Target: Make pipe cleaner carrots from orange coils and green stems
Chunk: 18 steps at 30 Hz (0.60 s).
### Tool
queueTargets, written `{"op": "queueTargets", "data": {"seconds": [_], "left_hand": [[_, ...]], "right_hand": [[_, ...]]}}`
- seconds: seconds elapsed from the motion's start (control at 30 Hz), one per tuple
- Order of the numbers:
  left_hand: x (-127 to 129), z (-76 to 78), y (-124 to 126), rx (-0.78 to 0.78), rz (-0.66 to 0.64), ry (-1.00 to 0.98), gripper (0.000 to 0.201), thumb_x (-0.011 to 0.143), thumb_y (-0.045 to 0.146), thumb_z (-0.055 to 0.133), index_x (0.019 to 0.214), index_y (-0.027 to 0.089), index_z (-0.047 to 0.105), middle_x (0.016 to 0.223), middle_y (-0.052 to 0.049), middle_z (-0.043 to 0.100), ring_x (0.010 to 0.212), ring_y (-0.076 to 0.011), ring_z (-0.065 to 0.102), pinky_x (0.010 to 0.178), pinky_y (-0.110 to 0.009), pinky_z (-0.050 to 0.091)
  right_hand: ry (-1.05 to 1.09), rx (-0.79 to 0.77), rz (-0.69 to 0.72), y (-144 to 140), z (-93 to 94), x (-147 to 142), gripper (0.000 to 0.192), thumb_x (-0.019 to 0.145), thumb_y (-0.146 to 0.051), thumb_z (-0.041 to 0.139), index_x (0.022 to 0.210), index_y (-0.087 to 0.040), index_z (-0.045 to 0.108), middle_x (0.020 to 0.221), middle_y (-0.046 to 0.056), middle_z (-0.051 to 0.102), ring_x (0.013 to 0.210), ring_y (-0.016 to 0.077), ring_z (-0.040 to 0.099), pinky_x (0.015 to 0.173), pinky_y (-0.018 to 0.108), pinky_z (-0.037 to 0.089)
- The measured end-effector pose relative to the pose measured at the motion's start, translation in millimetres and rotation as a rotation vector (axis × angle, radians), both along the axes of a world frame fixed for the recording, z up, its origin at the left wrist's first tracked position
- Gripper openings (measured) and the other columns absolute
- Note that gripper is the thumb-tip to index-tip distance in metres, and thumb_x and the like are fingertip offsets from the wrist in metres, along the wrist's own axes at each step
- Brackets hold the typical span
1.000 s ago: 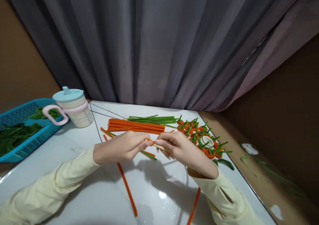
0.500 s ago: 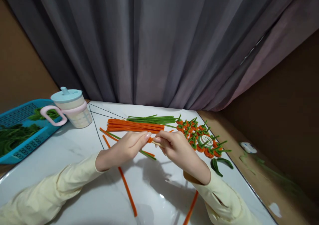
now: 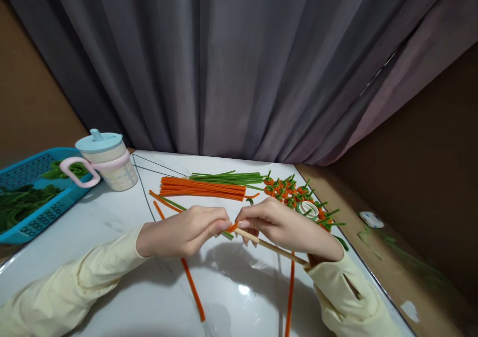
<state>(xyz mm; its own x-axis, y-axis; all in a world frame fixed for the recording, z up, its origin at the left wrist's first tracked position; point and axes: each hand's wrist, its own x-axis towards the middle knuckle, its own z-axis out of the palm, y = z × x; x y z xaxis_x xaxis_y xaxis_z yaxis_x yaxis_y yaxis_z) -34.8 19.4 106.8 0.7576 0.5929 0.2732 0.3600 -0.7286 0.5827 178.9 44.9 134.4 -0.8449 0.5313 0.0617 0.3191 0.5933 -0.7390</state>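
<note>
Both hands meet above the middle of the white table. My left hand (image 3: 192, 230) is closed, its thumb and fingertips pinching a short stretch of orange pipe cleaner (image 3: 233, 227). My right hand (image 3: 278, 222) has its fingertips at the same orange piece and is closed around a thin wooden stick (image 3: 280, 250). The stick slants down to the right toward the sleeve. Below the left forearm lies a loose orange pipe cleaner (image 3: 194, 292); below the right hand another orange strand (image 3: 290, 297) runs toward me, its upper end hidden.
Behind the hands lie a bundle of orange pipe cleaners (image 3: 201, 187) and a green bundle (image 3: 231, 177). Several small orange pieces with green stems (image 3: 282, 187) crowd the right, around a roll of tape (image 3: 309, 208). A lidded cup (image 3: 112, 165) and blue basket (image 3: 41, 225) stand left.
Both hands have come slightly lower, and my right hand has shifted right and turned. More of the wooden stick now shows beneath it, and the orange strand below has moved.
</note>
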Motion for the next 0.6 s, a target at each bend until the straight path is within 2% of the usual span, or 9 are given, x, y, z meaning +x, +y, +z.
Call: {"op": "queueTargets", "data": {"seconds": [0.17,0.33,0.47,0.6], "left_hand": [[-1,-4.0,-1,0.099,-0.043,-0.013,0.018,0.091,0.014,0.029,0.082,0.018,0.044,0.067,0.001,0.047,0.055,-0.0108,0.042,0.052,-0.02,0.036],[2,-5.2,-2,0.275,0.042,-0.149,0.024,0.082,0.0,0.031,0.083,0.017,0.048,0.059,0.003,0.046,0.048,-0.0086,0.04,0.048,-0.017,0.036],[4,-5.3,-4,0.468,0.153,-0.265,0.027,0.081,-0.003,0.031,0.085,0.017,0.048,0.059,0.004,0.048,0.048,-0.0078,0.042,0.047,-0.016,0.036],[2,-12.6,1,0.721,0.287,-0.253,0.017,0.089,0.005,0.033,0.088,0.016,0.046,0.061,0.002,0.047,0.05,-0.0101,0.044,0.047,-0.02,0.036]], "right_hand": [[0.037,-0.201,0.044,1,-2.8,-4,0.022,0.091,-0.02,0.047,0.076,-0.012,0.062,0.054,-0.003,0.051,0.05,0.0075,0.049,0.054,0.018,0.038],[0.177,-0.462,0.024,4,-11.4,-10,0.026,0.088,-0.032,0.055,0.071,-0.013,0.059,0.051,-0.005,0.046,0.045,0.006,0.039,0.046,0.018,0.032],[0.43,-0.683,0.036,5,-31.2,-24,0.031,0.085,-0.042,0.058,0.072,-0.014,0.058,0.056,-0.002,0.054,0.047,0.0069,0.041,0.046,0.02,0.032],[0.738,-0.82,0.028,-3,-49.7,-44,0.028,0.085,-0.04,0.058,0.072,-0.015,0.054,0.056,-0.002,0.057,0.039,0.0037,0.029,0.041,0.02,0.022]]}}
